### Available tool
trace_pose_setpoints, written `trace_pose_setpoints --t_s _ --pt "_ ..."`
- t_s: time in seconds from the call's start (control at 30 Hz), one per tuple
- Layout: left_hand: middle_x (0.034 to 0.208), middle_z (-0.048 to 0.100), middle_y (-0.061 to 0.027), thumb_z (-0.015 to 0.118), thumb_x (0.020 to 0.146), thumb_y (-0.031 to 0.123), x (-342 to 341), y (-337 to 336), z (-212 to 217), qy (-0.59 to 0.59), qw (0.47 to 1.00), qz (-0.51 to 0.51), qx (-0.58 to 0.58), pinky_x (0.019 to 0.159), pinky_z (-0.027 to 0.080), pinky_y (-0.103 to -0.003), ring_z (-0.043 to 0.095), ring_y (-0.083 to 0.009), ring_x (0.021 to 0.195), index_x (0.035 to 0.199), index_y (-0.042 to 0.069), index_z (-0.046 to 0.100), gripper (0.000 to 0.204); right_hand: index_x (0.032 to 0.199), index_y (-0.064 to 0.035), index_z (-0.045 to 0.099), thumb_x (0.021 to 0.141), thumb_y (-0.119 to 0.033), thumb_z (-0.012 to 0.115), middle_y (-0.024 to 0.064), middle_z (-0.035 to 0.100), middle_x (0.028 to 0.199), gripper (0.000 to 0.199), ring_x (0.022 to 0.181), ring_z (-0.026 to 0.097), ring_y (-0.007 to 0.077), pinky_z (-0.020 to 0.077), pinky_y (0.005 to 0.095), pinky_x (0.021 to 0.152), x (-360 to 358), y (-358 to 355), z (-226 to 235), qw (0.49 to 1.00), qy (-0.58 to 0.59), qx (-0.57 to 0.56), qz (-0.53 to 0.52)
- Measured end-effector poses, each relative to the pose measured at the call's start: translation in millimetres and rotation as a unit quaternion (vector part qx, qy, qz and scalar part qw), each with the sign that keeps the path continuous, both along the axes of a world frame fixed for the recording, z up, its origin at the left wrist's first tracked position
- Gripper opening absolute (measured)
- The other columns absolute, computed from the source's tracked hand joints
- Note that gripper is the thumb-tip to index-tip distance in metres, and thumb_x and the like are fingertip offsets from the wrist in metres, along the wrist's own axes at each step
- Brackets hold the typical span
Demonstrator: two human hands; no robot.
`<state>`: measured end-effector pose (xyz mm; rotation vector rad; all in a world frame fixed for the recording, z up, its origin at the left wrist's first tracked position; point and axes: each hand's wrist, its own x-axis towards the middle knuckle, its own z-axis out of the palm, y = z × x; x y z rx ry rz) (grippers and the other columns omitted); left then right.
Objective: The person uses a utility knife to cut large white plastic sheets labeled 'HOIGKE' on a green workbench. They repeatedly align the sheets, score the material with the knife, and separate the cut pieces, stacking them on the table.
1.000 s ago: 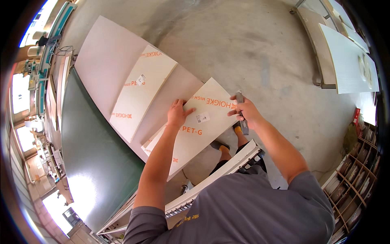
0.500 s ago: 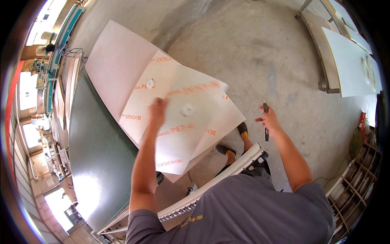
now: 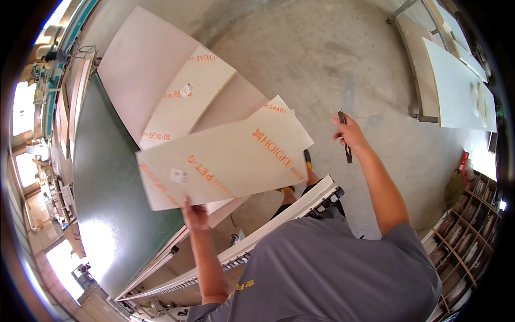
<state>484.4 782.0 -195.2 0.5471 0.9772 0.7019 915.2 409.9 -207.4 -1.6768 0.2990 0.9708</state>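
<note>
My left hand (image 3: 196, 216) grips the lower edge of a cream panel (image 3: 230, 158) with orange print and a small white label, its thumb on the top face. This panel is tilted over the other boards and the green table. Beneath it show a second printed panel (image 3: 201, 80) and the corner of another (image 3: 284, 115). Under those lies a large pale pinkish board (image 3: 142, 59). Out to the right, over the floor, my right hand (image 3: 352, 135) is closed round a slim black tool that looks like a utility knife (image 3: 347, 152).
The dark green tabletop (image 3: 110, 177) stands on the left. A pale rail (image 3: 284, 224) runs along its near side, close to my body. A cart with white boards (image 3: 456, 80) is at the far right, and a slotted rack (image 3: 464, 239) at the lower right. Machines line the left wall.
My left hand has moved toward me, and the printed panel has swung round and come nearer, uncovering the boards beneath. My right hand still holds the knife, slightly farther from me.
</note>
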Motion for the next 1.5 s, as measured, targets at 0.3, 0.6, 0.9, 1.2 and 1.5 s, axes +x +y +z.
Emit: trace_pose_setpoints --t_s 0.3,0.6,0.9,1.2,1.5 --pt "0.13 0.065 -0.0104 0.063 0.101 0.025 20 -136 -93 -0.073 0.974 0.107 -0.185 0.096 0.059 -0.04 0.065 -0.0248 0.118 0.135 0.006 0.055 0.04 0.151 -0.0107 0.044 0.091 -0.01 0.05 0.0095 0.068 0.088 0.06 0.054 0.051 0.0116 0.0411 0.0292 0.048 53 45 16 0.979 -0.113 -0.055 0.162" --pt "0.104 0.075 -0.0124 0.066 0.097 0.022 114 -98 -26 0.363 0.82 -0.346 0.275 0.083 0.055 -0.033 0.072 -0.0271 0.098 0.119 0.0 0.068 0.031 0.141 -0.0137 0.058 0.095 -0.002 0.044 0.0168 0.07 0.12 0.049 0.103 0.066 0.0334 0.0525 0.042 0.085 69 111 1 0.812 -0.259 -0.197 0.484" --pt "0.167 0.023 -0.0158 0.061 0.094 0.032 192 -97 -70 0.43 0.494 -0.429 0.623 0.124 0.014 -0.055 0.02 -0.0383 0.154 0.155 0.013 0.04 0.067 0.138 -0.0146 0.061 0.094 0.0 0.044 0.0149 0.067 0.129 0.05 0.112 0.064 0.0345 0.0524 0.0429 0.092 85 146 -22 0.772 -0.215 -0.215 0.558" --pt "0.167 0.023 -0.0133 0.064 0.092 0.035 193 -99 -74 0.451 0.482 -0.432 0.614 0.125 0.014 -0.055 0.02 -0.0361 0.154 0.157 0.017 0.038 0.072 0.135 -0.0178 0.063 0.09 0.002 0.047 0.016 0.069 0.121 0.052 0.104 0.066 0.0381 0.0538 0.0453 0.085 84 136 -33 0.713 -0.267 -0.233 0.606" --pt "0.168 0.022 -0.0123 0.062 0.095 0.036 197 -100 -78 0.453 0.485 -0.423 0.616 0.125 0.013 -0.055 0.018 -0.035 0.155 0.157 0.019 0.037 0.07 0.13 -0.0192 0.065 0.092 -0.007 0.05 0.0189 0.068 0.121 0.042 0.116 0.063 0.0373 0.0517 0.046 0.097 -7 -31 3 0.566 -0.159 -0.317 0.744"
